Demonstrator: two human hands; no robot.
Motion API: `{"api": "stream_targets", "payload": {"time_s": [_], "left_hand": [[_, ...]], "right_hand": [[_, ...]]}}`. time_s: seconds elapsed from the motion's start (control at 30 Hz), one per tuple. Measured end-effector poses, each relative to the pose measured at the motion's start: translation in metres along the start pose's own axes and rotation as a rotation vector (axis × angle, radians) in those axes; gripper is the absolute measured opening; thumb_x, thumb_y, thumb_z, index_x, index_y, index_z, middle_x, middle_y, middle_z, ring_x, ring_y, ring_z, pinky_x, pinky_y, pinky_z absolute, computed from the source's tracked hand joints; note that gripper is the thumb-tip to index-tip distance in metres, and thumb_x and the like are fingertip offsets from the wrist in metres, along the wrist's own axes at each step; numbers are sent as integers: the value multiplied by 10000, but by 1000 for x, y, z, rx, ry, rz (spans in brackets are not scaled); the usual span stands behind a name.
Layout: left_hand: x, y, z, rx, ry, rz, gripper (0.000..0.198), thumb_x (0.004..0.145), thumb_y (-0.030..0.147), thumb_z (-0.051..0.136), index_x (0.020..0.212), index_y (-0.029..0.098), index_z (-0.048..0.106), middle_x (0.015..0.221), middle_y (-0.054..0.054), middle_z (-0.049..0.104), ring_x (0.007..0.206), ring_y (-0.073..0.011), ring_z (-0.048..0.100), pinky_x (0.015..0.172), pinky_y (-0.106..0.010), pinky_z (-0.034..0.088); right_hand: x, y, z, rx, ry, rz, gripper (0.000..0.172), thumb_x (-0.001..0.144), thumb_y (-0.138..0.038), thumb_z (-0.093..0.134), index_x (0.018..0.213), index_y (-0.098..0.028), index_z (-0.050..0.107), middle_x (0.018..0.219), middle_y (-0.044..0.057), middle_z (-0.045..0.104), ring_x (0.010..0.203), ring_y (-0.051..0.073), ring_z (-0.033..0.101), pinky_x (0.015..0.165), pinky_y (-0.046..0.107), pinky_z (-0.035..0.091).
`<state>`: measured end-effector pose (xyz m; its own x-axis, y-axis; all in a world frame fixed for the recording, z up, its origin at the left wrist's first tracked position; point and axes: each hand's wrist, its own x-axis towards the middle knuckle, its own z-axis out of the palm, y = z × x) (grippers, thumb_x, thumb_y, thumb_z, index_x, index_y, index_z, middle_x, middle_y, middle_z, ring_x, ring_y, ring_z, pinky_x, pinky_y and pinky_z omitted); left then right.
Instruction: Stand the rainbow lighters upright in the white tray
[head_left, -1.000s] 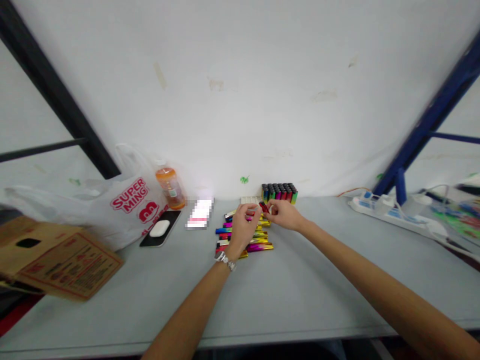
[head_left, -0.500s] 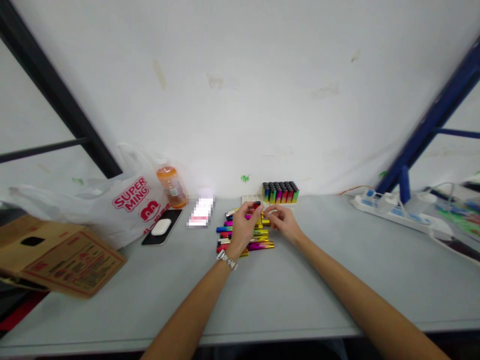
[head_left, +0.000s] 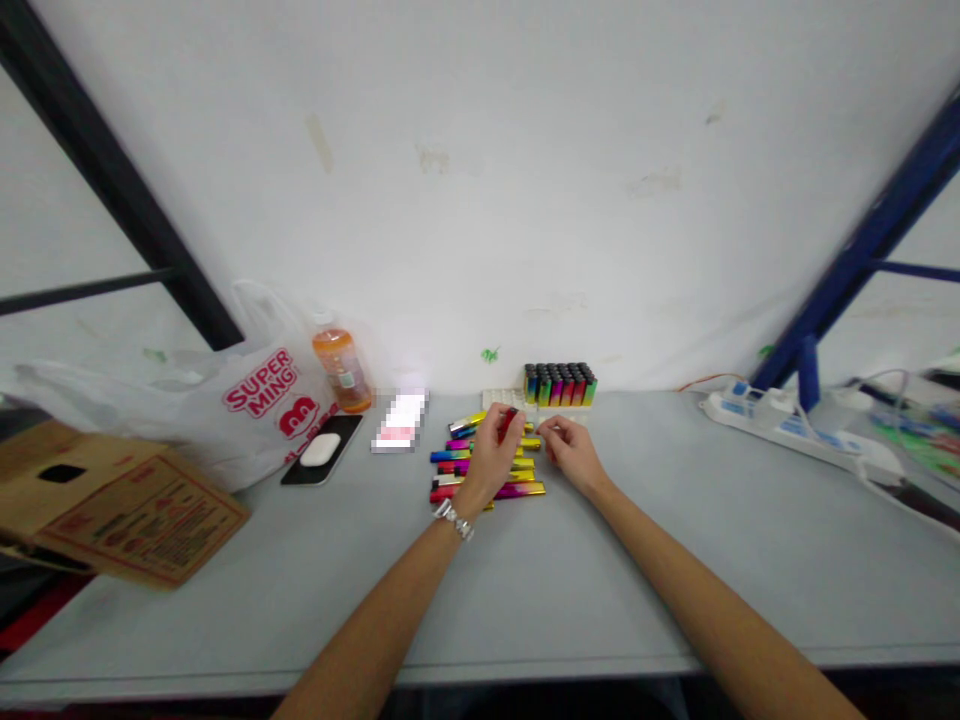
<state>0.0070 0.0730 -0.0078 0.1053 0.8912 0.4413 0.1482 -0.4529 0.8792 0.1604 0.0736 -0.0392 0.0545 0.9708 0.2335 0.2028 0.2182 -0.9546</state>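
Several bright lighters [head_left: 517,490] lie side by side on the grey table [head_left: 570,580]. My left hand [head_left: 489,455], a silver watch on its wrist, is above them with its fingers closed round a red lighter [head_left: 509,420]. Just to the right, my right hand [head_left: 570,448] has its fingertips pinched together near that lighter; what they hold is too small to tell. Behind the hands stands a white tray [head_left: 501,398] with a block of upright lighters [head_left: 559,384] by the wall.
At the left are a white plastic bag [head_left: 247,400], an orange drink bottle [head_left: 339,372], a phone with a white case on it [head_left: 321,452] and a cardboard box [head_left: 105,505]. A power strip [head_left: 787,428] with cables lies at the right.
The red lighter has passed from my right hand's fingers into my left hand. My right hand has drawn back slightly to the right.
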Motion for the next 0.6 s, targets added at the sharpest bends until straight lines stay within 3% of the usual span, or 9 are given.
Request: {"api": "stream_targets", "payload": {"time_s": [0.2, 0.6], "left_hand": [[-1, 2, -2, 101, -10, -22, 441, 868, 518, 548, 608, 169, 478, 563, 48, 406, 559, -92, 375, 550, -234, 303], [0, 1, 2, 202, 26, -35, 319, 840, 378, 488, 587, 189, 443, 542, 41, 441, 536, -108, 393, 538, -243, 278]], "right_hand": [[-2, -2, 1, -74, -11, -37, 250, 808, -418, 520, 719, -189, 561, 502, -50, 462, 462, 115, 407, 467, 239, 312], [0, 4, 1, -153, -30, -59, 250, 821, -407, 522, 724, -184, 582, 554, -31, 510, 511, 129, 451, 506, 247, 338]]}}
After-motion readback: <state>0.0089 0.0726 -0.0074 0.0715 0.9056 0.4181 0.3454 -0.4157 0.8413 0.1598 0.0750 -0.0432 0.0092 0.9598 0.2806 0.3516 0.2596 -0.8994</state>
